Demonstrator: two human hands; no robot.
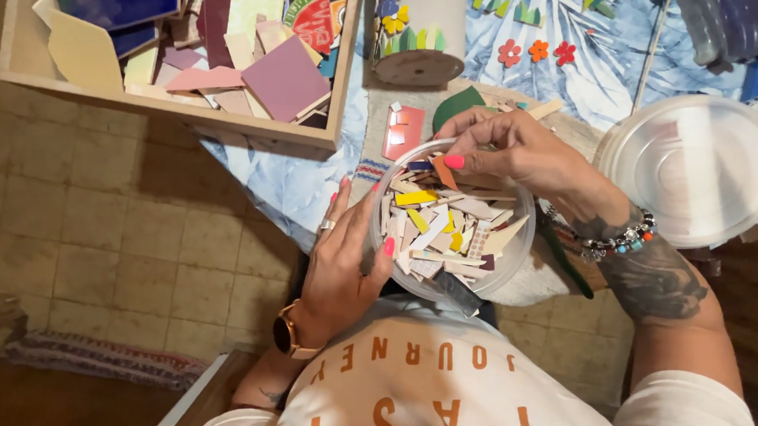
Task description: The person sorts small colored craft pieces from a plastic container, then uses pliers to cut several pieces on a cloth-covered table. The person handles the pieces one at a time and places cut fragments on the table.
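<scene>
Simply left hand [341, 263] clasping clear tub [517, 248] of tile shards [439, 230], right hand [510, 151] pinching orange shard [444, 173].

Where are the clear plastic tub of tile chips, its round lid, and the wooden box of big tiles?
Clear plastic tub of tile chips [517, 248], head view, right rim.
Round clear lid [693, 166], head view, centre.
Wooden box of big tiles [227, 118], head view, front wall.

Clear tub [517, 248] holds cream, yellow and orange tile shards [440, 225].
</scene>
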